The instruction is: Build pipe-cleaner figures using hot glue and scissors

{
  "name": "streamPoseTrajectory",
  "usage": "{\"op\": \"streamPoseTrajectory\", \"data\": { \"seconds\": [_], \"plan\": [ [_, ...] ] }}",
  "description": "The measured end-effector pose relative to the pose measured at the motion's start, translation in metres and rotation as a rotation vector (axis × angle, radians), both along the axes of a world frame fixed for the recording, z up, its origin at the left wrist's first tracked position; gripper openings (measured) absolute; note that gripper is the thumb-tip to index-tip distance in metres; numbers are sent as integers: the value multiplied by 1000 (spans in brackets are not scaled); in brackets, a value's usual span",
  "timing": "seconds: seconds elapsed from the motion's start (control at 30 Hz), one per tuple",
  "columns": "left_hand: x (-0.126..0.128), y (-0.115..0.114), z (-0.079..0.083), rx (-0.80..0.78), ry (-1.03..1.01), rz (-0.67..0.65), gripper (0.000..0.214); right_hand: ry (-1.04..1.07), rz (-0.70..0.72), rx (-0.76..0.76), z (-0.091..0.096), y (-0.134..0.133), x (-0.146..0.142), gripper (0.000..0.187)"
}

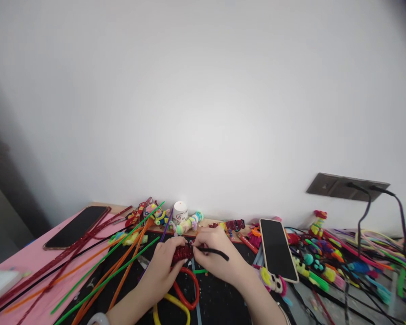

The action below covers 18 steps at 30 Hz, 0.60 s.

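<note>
Pinching a red coil (183, 253) between thumb and fingers, the left hand (163, 261) is at the middle of the table (108, 205), over a black mat (219, 302). The right hand (216, 255) is closed on a black stem (219, 253) right beside the coil, its free end pointing towards the table's right side. Whether the stem is joined to the coil is hidden by the fingers. Under the hands are a red loop (196, 291) and, nearer the front edge, a yellow loop (179, 303).

Along the back edge stand a cup (180, 208) and, touching or just beside it, a pastel figure (189, 223). Towards the left back corner a dark phone (75, 228) lies on a pink sheet (23, 257); orange stems (125, 257) and green stems (113, 275) slant from there across the mat. Right of the right hand is a pale-framed phone (278, 250), with a heap of coloured pieces (320, 266) filling the right side.
</note>
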State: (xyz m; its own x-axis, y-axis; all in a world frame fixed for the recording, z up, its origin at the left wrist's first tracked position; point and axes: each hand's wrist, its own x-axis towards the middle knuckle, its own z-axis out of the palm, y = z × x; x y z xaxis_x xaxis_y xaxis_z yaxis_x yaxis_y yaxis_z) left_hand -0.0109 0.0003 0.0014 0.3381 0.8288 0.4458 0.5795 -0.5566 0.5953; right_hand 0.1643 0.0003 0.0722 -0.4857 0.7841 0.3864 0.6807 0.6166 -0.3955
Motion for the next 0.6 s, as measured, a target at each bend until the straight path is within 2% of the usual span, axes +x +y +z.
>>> {"op": "streamPoseTrajectory", "data": {
  "seconds": [0.17, 0.37, 0.6],
  "plan": [
    [-2, 6, -8, -35, -18, 31, 24, -106, 65, 8, 8, -8, 1, 15],
    [-1, 12, -21, -70, -87, 98, 25, -214, 52, -1, 14, -9, -1, 13],
    [0, 12, -21, -45, -167, 110, 31, -299, 73, -20, 13, -7, -3, 15]
  ]
}}
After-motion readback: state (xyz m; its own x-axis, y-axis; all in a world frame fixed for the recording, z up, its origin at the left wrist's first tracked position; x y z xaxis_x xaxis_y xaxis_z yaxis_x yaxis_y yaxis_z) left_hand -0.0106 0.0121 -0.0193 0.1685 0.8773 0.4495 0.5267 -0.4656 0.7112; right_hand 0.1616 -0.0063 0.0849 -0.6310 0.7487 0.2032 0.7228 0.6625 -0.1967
